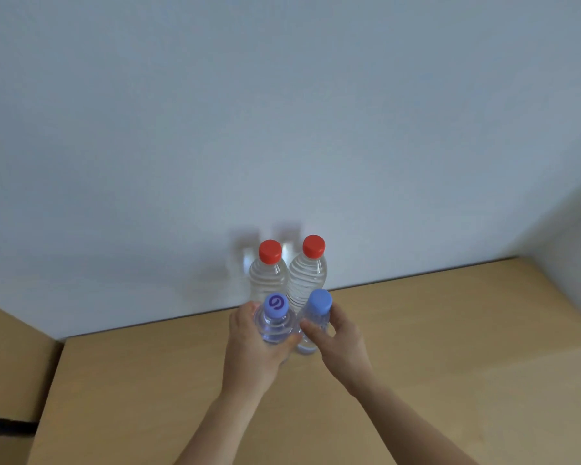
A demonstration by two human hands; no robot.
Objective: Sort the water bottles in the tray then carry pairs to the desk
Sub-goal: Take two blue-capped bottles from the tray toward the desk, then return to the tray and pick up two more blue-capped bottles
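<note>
Two clear water bottles with red caps stand side by side on the wooden desk (416, 347) against the wall, the left red-capped bottle (268, 270) and the right red-capped bottle (307, 273). Just in front of them are two bottles with blue caps. My left hand (252, 347) grips the left blue-capped bottle (275, 322), whose cap bears a purple swirl. My right hand (336, 340) grips the right blue-capped bottle (316, 317) by its upper body. Both held bottles are upright and close together; their lower parts are hidden by my hands.
A pale wall (282, 129) rises right behind the desk and a second wall (577, 229) closes the right corner. A lower wooden surface (10, 364) adjoins the desk on the left. The tray is not in view.
</note>
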